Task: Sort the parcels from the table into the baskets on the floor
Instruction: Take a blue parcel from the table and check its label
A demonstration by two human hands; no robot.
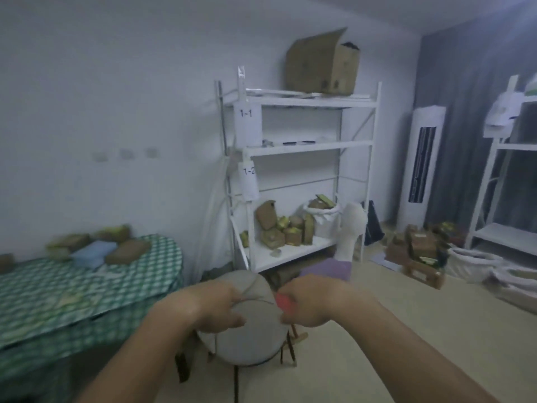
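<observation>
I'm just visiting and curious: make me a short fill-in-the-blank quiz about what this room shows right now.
1. The table on the left is covered with a checked cloth coloured ____ and white.
2. The upper paper label on the white shelf unit reads ____.
3. On the very top of that shelf unit sits an open ____ box.
4. The right hand holds something coloured ____.

Missing words: green; 1-1; cardboard; red
</observation>
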